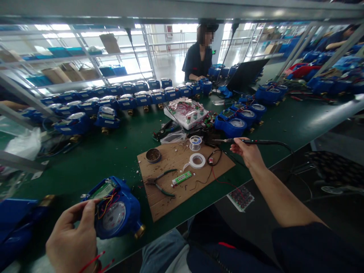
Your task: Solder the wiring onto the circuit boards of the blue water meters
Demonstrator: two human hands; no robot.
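Note:
My left hand [72, 240] grips the left side of a blue water meter [118, 208] at the near edge of the green table [93, 159]; its lid is off, showing a green circuit board with thin coloured wires. Red wires trail under my wrist. My right hand [246, 151] is closed on a black soldering iron [253, 141], held level with its tip pointing left towards the iron stand [206, 137]. Its cable runs off to the right.
A cardboard mat [182, 176] carries pliers [159, 184], a solder spool [195, 142], a tape roll [197, 160], a small tin [153, 155] and a green board [182, 178]. Rows of blue meters [113, 104] fill the far side. Another person [199, 55] works beyond them.

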